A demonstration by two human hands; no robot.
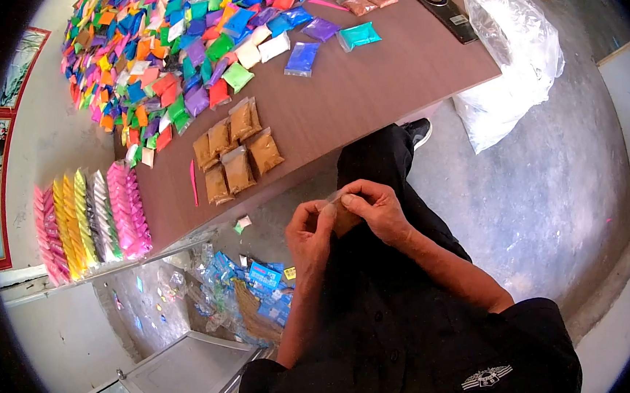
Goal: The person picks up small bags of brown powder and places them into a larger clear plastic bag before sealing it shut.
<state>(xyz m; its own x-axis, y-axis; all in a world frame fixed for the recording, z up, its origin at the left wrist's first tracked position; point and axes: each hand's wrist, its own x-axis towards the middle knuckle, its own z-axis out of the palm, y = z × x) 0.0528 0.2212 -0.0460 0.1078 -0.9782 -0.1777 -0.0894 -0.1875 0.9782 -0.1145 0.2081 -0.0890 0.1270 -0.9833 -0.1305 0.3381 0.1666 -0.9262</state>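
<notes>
1. Brown bench (383, 62) spans the scene, its near edge facing a seated person in black whose lap lies beside it.
2. Multicoloured packets (194, 49) lie heaped across its far left part, with a few loose ones straying toward the middle.
3. Clear plastic sack (509, 79) hangs crumpled at the right end, next to a dark phone (444, 14).
4. Pink, yellow and white packets (126, 209) stand in tight rows at the left corner.
5. Brown-filled packets (238, 171) lie grouped near the front edge, beside a slim pink tool (194, 183).
6. Bare left hand (311, 229) and right hand (377, 208) meet over the lap, apart from the bench. Each grip is closed, thumb against fingers, on the clear top of one brown packet (344, 220), which hangs below them, partly hidden.
7. Closing or checking the packet's mouth appears to be the step in hand, though the seal itself is too small to read. Judged from this pose, the next move calls for even thumb pressure along the clear strip, with the filling kept below it.
</notes>
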